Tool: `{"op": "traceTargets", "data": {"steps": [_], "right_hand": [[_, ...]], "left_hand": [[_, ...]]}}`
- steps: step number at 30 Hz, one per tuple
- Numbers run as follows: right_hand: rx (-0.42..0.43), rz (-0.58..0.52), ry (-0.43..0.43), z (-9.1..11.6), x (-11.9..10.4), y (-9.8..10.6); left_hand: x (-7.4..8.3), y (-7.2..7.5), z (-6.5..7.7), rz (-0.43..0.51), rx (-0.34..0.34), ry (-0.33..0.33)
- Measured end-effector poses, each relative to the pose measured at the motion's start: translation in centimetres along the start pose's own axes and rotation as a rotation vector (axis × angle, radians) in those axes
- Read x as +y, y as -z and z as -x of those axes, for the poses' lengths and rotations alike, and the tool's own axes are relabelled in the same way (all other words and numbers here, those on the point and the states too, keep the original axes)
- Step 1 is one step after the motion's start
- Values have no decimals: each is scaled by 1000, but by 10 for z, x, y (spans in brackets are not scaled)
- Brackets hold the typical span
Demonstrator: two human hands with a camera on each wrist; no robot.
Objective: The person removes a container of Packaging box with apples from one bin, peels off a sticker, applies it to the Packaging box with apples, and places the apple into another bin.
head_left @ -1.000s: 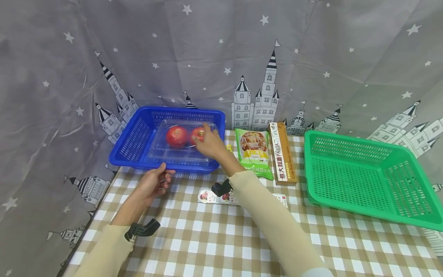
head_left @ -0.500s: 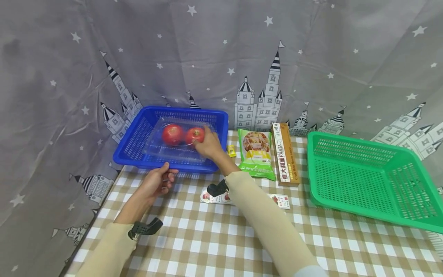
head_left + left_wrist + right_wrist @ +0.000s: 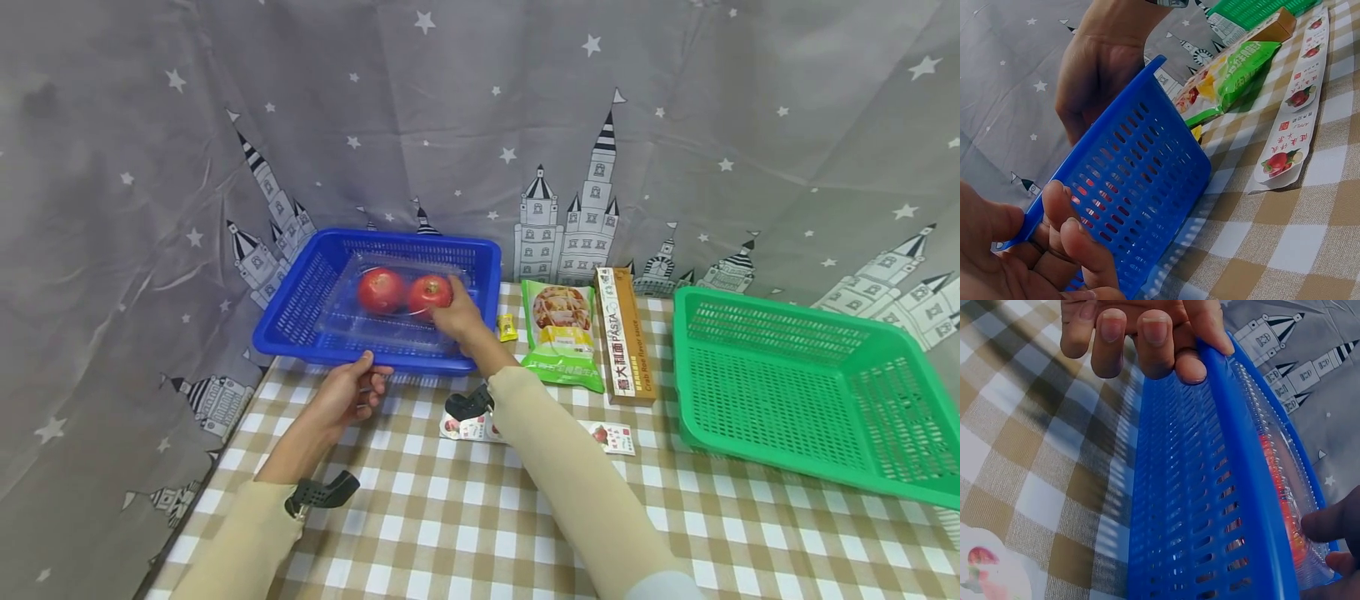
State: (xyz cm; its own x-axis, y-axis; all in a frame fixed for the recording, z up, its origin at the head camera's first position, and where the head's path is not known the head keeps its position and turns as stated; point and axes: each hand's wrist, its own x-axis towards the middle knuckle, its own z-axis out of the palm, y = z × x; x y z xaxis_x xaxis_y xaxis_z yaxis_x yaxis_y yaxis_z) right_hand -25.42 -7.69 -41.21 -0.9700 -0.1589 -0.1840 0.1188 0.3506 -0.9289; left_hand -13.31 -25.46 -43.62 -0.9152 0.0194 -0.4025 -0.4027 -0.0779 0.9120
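Note:
A clear plastic box holding two round red fruits lies inside the blue basket at the back left. My left hand grips the basket's front rim, thumb over the top and curled fingers beneath, as the left wrist view shows. My right hand reaches into the basket and holds the box by its right end, close to the right fruit. Part of that grip is hidden; the right wrist view shows only some fingers against the box.
To the right of the basket lie a small yellow packet, a green food bag and a pasta box. A green basket stands at the far right. A fruit-sticker strip lies under the right forearm.
Within the basket, the clear box and its fruits have shifted slightly left with my right hand. The left hand keeps its hold on the rim. The whole head view has drifted a little.

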Motion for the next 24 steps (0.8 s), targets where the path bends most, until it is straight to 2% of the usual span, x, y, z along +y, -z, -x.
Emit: {"op": "traceTargets", "data": {"steps": [5,17,24], "right_hand": [[21,-27,6,0,0,1],[77,11,-37,5,-6,3],[77,-42,-55,6,-11,7]], "left_hand": [[0,-1,1,6,0,-2],[0,-2,1,4,1,0],[-2,-1,-1,-4,-4,-9]]}}
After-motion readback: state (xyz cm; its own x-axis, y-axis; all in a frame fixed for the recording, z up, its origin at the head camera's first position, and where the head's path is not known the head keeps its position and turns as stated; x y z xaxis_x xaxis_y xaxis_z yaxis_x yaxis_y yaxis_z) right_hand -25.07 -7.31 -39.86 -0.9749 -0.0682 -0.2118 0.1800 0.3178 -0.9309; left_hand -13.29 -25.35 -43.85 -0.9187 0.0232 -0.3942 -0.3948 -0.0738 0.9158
